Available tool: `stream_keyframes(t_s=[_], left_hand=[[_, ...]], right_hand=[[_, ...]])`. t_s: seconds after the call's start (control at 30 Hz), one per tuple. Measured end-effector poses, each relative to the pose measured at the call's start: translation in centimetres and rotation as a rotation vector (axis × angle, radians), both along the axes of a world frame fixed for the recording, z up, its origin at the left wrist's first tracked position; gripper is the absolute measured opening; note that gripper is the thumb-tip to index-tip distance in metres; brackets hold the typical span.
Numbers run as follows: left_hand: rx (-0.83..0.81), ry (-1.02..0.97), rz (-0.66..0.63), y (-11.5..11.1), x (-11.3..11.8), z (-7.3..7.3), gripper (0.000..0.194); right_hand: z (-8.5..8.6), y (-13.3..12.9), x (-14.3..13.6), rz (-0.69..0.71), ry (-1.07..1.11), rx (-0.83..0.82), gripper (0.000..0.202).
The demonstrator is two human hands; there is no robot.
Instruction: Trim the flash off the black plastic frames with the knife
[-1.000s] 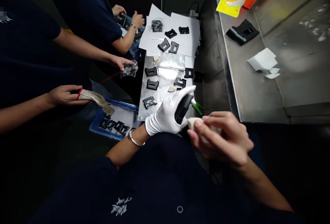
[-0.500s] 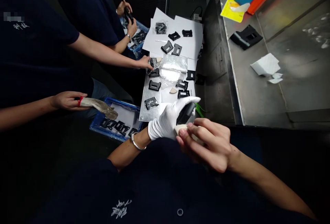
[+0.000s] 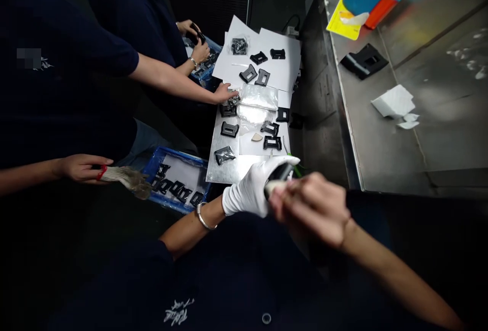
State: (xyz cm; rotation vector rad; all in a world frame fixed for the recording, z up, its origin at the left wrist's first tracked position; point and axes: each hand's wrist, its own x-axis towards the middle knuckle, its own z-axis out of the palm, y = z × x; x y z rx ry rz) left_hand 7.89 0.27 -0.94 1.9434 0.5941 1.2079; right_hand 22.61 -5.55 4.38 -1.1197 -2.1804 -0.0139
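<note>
My left hand (image 3: pixel 248 186), in a white glove, is closed round a black plastic part (image 3: pixel 282 172). My bare right hand (image 3: pixel 318 208), slightly smeared by motion, pinches a cream-coloured pad (image 3: pixel 274 185) that looks like felt. The pad lies against the near side of the black part; much of the part is hidden by glove and fingers. On the table just beyond are several similar black frames (image 3: pixel 272 142) with rectangular openings. A second cream wedge (image 3: pixel 256 138) lies among them.
Left, a co-worker's hand (image 3: pixel 82 167) holds a dirty knitted glove (image 3: pixel 125 178) beside a blue tray (image 3: pixel 152 160) of black parts; their other hand (image 3: pixel 224 93) reaches onto the table. Clear bags (image 3: pixel 259 96) lie mid-table. A metal bench (image 3: pixel 427 153) on the right bears a white block (image 3: pixel 394 102).
My right hand and the pad have shifted slightly right against the black part. The co-worker's knitted glove has moved left and down, while their other hand has moved right over a bagged piece.
</note>
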Motion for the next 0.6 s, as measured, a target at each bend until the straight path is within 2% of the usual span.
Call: stream_keyframes(t_s=[0.17,0.23,0.37,0.47,0.6], left_hand=[[-0.029,-0.039,-0.012,0.1,-0.1,0.2,0.06],[-0.057,-0.029,-0.007,0.1,-0.1,0.3,0.059],[-0.013,0.001,-0.006,0.1,-0.2,0.3,0.062],[-0.024,0.028,-0.002,0.2,-0.2,-0.2,0.065],[-0.03,0.077,-0.002,0.4,-0.2,-0.6,0.059]], right_hand=[[0.9,0.3,0.4,0.084,-0.071,0.053,0.021],[0.9,0.6,0.8,0.118,-0.089,0.133,0.015],[0.6,2.5,1.9,0.066,0.0,0.319,0.02],[0.2,4.2,2.7,0.069,0.016,0.263,0.015],[-0.5,5.9,3.2,-0.132,0.105,0.066,0.021]])
